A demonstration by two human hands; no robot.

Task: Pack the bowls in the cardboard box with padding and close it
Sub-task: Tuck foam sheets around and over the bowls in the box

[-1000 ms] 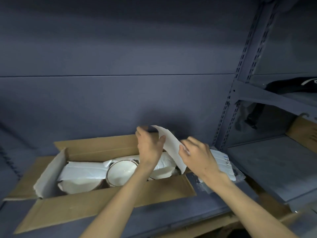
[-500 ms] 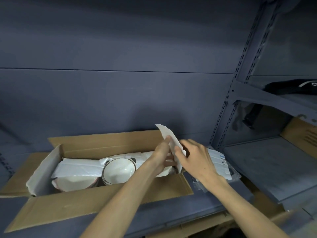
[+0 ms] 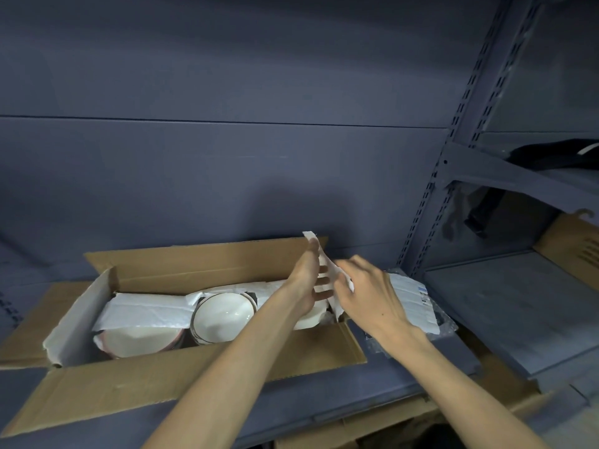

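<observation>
While the cardboard box [image 3: 181, 374] lies open on the shelf, its flaps spread flat, everything else can be placed against it, starting at its left end: a white foam sheet [image 3: 76, 315] stands against the inner left wall, and just right of that a bowl [image 3: 139, 340] sits half covered by another padding sheet [image 3: 146, 312]. At the box's middle a second bowl [image 3: 223, 315] lies uncovered, and toward its right end a third bowl [image 3: 308, 320] is mostly hidden behind the forearm. Over that right end the left hand [image 3: 309, 280] has flat, straight fingers pressed against a white padding strip [image 3: 324, 267], while the right hand [image 3: 363, 291] pinches the strip's lower part from the other side. Just outside the box's right wall lies a pack of spare padding [image 3: 411, 301] in clear wrap. The step in hand appears to be seating this strip between the last bowl and the right wall. To do it well, the person would slide it down upright, keep the flat palm guiding it so it does not fold, and make sure it fills the gap snugly. The middle bowl probably needs covering before the flaps are closed.
</observation>
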